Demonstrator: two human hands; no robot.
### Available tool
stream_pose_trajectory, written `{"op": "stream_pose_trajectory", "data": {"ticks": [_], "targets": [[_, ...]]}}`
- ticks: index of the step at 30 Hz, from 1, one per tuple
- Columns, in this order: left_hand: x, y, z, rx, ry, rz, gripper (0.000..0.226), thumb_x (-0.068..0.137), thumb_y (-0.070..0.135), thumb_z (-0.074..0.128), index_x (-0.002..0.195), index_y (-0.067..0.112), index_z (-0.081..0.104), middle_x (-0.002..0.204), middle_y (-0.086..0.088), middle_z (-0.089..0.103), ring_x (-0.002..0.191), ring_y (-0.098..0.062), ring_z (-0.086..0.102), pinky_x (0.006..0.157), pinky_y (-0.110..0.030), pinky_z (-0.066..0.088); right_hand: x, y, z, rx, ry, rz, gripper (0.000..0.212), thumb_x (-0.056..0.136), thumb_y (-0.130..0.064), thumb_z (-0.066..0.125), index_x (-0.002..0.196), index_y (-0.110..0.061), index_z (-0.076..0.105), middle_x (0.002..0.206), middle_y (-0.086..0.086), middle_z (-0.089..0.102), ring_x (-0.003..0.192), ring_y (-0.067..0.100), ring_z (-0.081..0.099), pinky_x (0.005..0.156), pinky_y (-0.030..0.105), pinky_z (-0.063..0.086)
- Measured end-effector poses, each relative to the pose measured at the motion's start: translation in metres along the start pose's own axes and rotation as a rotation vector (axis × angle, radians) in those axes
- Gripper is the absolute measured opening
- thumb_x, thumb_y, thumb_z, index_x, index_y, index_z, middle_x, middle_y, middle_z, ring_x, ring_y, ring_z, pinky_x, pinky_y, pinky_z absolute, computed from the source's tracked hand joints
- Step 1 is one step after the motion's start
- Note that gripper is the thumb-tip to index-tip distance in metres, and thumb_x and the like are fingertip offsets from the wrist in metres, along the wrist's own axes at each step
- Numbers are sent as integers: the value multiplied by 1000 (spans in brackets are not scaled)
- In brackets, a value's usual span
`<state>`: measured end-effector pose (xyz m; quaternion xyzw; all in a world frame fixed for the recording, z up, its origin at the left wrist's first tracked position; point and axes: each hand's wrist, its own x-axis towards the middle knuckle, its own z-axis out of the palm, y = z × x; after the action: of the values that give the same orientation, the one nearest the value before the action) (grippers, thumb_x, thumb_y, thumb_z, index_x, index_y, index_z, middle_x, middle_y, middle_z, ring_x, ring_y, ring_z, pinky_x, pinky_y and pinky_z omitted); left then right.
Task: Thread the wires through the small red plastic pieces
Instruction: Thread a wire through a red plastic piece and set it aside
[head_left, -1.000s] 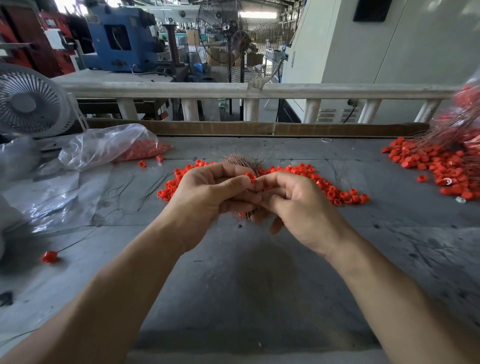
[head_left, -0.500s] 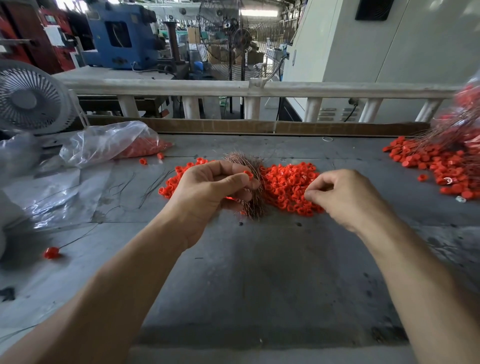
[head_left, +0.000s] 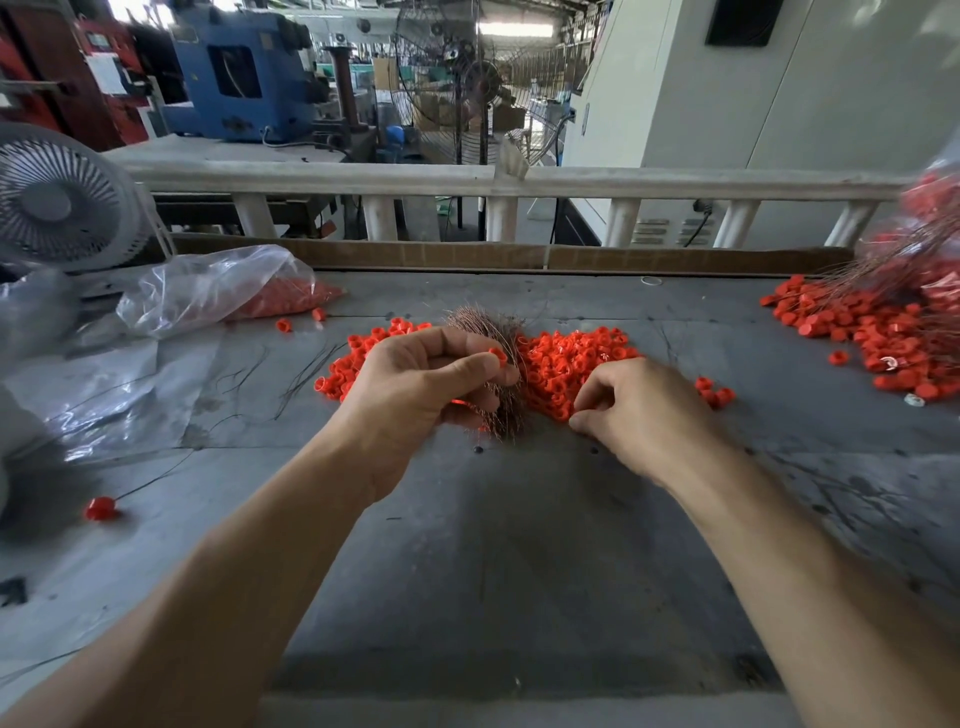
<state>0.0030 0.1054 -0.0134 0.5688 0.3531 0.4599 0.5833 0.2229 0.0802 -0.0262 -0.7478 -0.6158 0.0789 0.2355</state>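
My left hand grips a thick bundle of copper-coloured wires, with a small red plastic piece pinched at its thumb and forefinger. A heap of loose red pieces lies on the grey table just behind both hands. My right hand rests at the near edge of that heap, thumb and fingers pinched together low on the table; whether a piece is between them I cannot tell.
A clear plastic bag with red pieces lies at the left, near a white fan. Finished wired pieces pile at the right. One threaded piece and stray wires lie at the left. A railing borders the table's far side.
My right hand left the left hand, swung out to the right, and has come down onto the near edge of the red heap. The left hand stays put with the bundle.
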Motion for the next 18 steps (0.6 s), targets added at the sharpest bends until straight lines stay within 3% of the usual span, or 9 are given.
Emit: {"op": "stream_pose_trajectory", "data": {"ticks": [3, 7, 11, 18], "targets": [[0, -1, -1, 5, -7, 7, 12, 90, 11, 72, 100, 7, 71, 99, -17, 77, 69, -17, 68, 61, -27, 57, 0, 1, -1, 55, 54, -26, 19, 83, -32, 82, 71, -32, 67, 59, -16, 63, 55, -1, 58, 50, 23, 37], [0, -1, -1, -11, -13, 13, 7, 91, 10, 71, 97, 9, 72, 99, -18, 77, 69, -17, 69, 61, -28, 57, -1, -6, -6, 506, 80, -87, 14, 86, -22, 81, 78, -25, 70, 70, -4, 70, 59, 6, 62, 57, 29, 49], [-1, -1, 1, -40, -25, 17, 8, 86, 11, 75, 94, 11, 73, 98, -19, 77, 73, -20, 71, 65, -31, 59, -8, -19, -9, 890, 34, -119, 11, 90, -12, 74, 91, -23, 72, 73, 2, 72, 56, 11, 59, 41, 23, 40], [-3, 1, 3, -63, -29, 8, 11, 79, 17, 82, 88, 15, 76, 98, -20, 76, 76, -23, 72, 68, -32, 60, -15, -31, -10, 1137, -55, -155, 16, 92, -2, 69, 100, -13, 77, 75, 6, 68, 64, 13, 62, 47, 25, 49]]}}
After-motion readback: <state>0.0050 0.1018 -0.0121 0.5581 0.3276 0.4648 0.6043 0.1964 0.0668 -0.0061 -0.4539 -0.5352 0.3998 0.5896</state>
